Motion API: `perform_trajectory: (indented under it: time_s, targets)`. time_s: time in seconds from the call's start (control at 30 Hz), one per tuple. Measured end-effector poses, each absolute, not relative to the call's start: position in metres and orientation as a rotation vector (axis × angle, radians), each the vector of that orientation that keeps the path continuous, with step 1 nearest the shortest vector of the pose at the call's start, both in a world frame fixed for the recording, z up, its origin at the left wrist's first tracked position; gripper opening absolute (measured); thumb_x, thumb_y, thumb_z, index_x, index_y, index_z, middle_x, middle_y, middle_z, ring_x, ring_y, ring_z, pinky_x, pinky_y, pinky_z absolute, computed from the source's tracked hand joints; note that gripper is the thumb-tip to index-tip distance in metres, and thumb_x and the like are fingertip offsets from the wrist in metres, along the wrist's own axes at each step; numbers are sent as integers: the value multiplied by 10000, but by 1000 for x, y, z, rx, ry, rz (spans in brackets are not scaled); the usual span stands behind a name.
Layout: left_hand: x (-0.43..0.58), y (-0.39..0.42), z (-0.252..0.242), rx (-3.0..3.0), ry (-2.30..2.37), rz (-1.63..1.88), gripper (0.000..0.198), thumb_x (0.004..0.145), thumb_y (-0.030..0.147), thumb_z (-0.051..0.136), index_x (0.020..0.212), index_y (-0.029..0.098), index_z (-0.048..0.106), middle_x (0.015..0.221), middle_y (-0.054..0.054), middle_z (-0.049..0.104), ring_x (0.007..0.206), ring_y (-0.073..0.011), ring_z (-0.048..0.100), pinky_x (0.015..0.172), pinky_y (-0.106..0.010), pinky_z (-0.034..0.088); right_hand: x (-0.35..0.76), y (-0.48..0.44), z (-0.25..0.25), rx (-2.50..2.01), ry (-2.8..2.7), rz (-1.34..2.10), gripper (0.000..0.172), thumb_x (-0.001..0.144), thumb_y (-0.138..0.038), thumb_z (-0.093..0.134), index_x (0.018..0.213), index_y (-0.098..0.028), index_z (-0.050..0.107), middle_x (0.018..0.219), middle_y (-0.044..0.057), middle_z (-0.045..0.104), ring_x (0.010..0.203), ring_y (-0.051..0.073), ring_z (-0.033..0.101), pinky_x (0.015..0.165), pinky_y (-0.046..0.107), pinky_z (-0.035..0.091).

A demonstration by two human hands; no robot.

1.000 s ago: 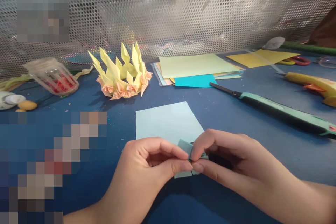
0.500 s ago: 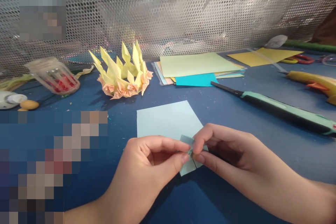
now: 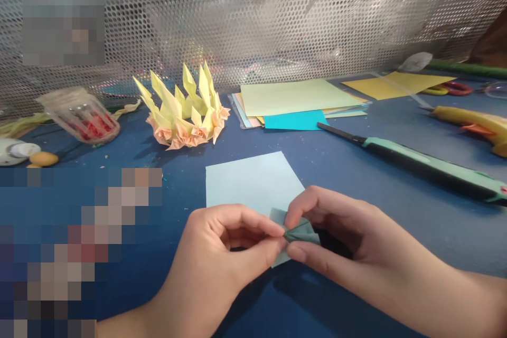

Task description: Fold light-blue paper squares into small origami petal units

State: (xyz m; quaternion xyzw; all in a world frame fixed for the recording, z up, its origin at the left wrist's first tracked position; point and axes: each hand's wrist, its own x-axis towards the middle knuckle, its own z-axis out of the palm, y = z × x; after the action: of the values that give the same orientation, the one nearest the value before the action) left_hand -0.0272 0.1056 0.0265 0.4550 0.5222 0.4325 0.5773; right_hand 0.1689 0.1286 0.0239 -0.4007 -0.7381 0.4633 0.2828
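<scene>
A small piece of folded light-blue paper (image 3: 304, 231) is between my two hands, its creases meeting near the middle. My left hand (image 3: 233, 248) pinches it at the centre between thumb and index finger. On its right side, the thumb and bent index finger of my right hand (image 3: 340, 232) close around the folds. My fingertips hide part of the paper's middle. Just beyond my hands a flat light-blue paper sheet (image 3: 249, 179) lies on the blue table (image 3: 178, 185), its near edge covered by my fingers.
A yellow paper crown (image 3: 186, 111) with pink paper roses stands behind, left of a stack of coloured paper (image 3: 293, 96). At the right lie a green-and-black cutter (image 3: 428, 163) and a yellow glue gun (image 3: 467, 119). A jar (image 3: 85, 116) tilts at the left. Perforated metal (image 3: 245, 16) rises behind.
The folds on the paper's right side have opened up and now stick out between my right thumb and index finger. These fingertips have moved slightly apart. My left hand keeps its pinch.
</scene>
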Motion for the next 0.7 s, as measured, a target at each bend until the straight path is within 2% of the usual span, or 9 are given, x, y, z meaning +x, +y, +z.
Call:
perform_trajectory:
  time_s: [0.1,0.23,0.43,0.7]
  targets:
    - [-27,106,28,1059,1222,1002,151,684,114,815,633,256,802,652,49,794,650,-116,760,586,-97,563,168,130,23,-1095,-1953,1255,87,926,-322,648,930,-236,630,731,-4,655,658,152,593,566,252,482]
    - [-27,106,31,1082,1229,977,142,690,122,810,640,255,808,670,40,802,673,-131,768,605,-116,575,168,130,23,-1071,-1924,1284,29,938,-250,609,913,-253,621,744,-21,661,685,145,590,602,250,485]
    - [-29,108,31,1097,1239,906,77,745,185,802,690,236,817,723,9,812,725,-161,762,645,-174,587,168,126,27,-1037,-1946,1246,75,929,-175,607,917,-246,628,751,-26,654,673,134,587,599,242,488]
    - [-29,105,32,1009,1222,934,105,709,153,824,639,215,777,651,24,766,636,-112,690,589,-153,526,168,126,28,-944,-1954,1232,150,933,-125,597,915,-273,612,769,-58,651,674,106,574,608,201,484]
